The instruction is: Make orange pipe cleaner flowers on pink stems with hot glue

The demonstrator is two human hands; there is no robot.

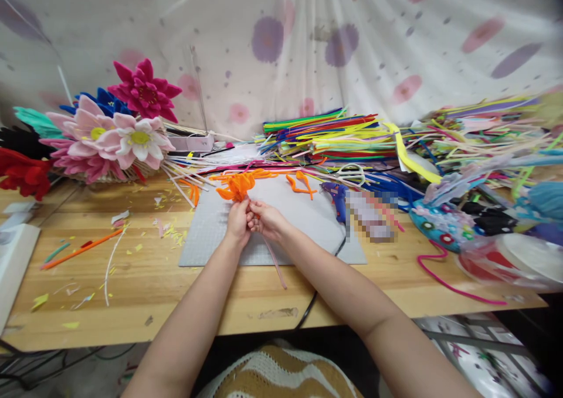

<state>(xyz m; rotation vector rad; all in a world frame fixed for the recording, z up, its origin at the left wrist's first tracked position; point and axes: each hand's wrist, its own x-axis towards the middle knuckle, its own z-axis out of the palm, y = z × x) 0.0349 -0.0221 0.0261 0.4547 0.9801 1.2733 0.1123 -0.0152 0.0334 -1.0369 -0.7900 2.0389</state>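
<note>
- Working on an orange flower [240, 184], all soft and fuzzy, up over the back left part of the grey mat [316, 242], near the mat's back edge.
- Gripping it low down with the left hand [238, 225], fingers curled in tight at the bottom.
- Pinching at the same spot with the right hand [269, 221], fingers bent, thumb and fingertip close together, touching the left hand (too small to tell just which bit is in the pinch).
- Below the hands, a thin pinkish stick [276, 263], slanting out past the mat's front edge; cannot tell if joined to the flower.
- Most likely at the step of bunching the petals and squeezing the bottom tight.
- For the next move, best to hold firm with one hand, fix the bottom gently with the other, and not squash the petals.
- Near the mat's back edge, to the right, some loose orange pieces [303, 186].
- By the mat's right edge, a blue glue gun [336, 199], with scissors [350, 174] just behind.
- At the back left corner of the worktop [153, 322], a big bunch of fuzzy flowers [139, 138].
- Along the worktop's back edge, lots of bright fuzzy sticks [325, 137].
</note>
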